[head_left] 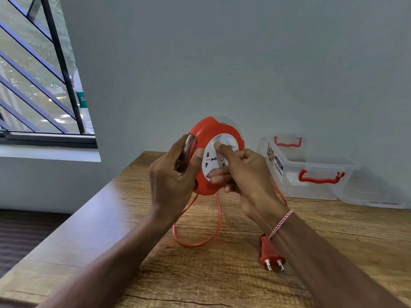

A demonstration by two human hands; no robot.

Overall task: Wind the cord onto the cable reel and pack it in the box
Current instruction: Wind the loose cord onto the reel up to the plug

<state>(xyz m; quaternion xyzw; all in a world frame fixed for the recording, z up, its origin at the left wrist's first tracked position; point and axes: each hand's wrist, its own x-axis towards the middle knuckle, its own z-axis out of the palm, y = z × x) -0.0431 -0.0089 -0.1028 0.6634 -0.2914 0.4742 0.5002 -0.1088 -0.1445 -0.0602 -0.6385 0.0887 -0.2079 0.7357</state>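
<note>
The plug (271,255) is lying loose; her left hand (172,174) is clasping the reel (205,132) steady while right hand (246,172) fingertips are pressing its white face, winding the cord (219,218).

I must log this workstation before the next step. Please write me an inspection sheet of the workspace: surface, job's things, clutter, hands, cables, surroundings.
Surface: wooden table, grain visible, against the wall.
Job's things: red cable reel with white socket face, held above the table; clear plastic box with red handles, at the back right, no lid on it.
Clutter: nothing seen.
Hands: left hand grips the reel's rim; right hand is on the socket face, index finger pressed on it.
Cables: orange cord hangs from the reel and loops on the table; its red plug lies on the table, not yet wound in.
Surroundings: grey wall; barred window at left.
</note>
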